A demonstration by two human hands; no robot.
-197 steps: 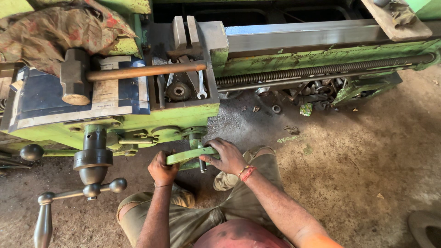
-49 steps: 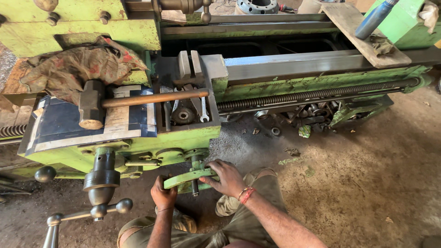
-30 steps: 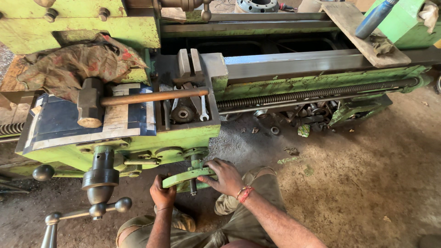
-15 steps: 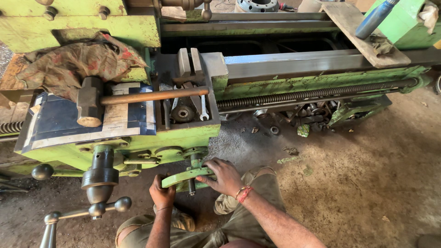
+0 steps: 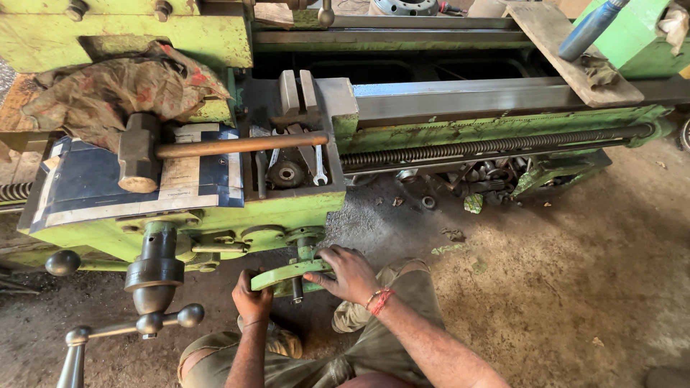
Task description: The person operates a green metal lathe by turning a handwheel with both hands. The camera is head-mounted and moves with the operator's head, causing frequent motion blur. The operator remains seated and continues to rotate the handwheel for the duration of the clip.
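Note:
I crouch in front of a green lathe (image 5: 460, 129). Both hands grip a flat green lever-shaped part (image 5: 287, 273) under the carriage apron. My left hand (image 5: 251, 298) closes around its left end, and my right hand (image 5: 350, 273), with a red thread band at the wrist, holds its right end. A dark bolt or pin (image 5: 296, 287) hangs down from the part between the two hands. Whether the part is fixed to the apron above, I cannot tell.
A sledgehammer (image 5: 144, 151) with a wooden handle lies on blue cardboard (image 5: 86, 179) over the carriage, beside a dirty cloth (image 5: 108, 86). Spanners (image 5: 316, 162) lie in the carriage recess. A handwheel with ball handles (image 5: 151, 302) sticks out at left. Loose scrap (image 5: 467, 187) lies under the leadscrew (image 5: 489, 147).
The hands stay on the green part; the right hand shifted slightly along it. The view has barely moved since a second ago.

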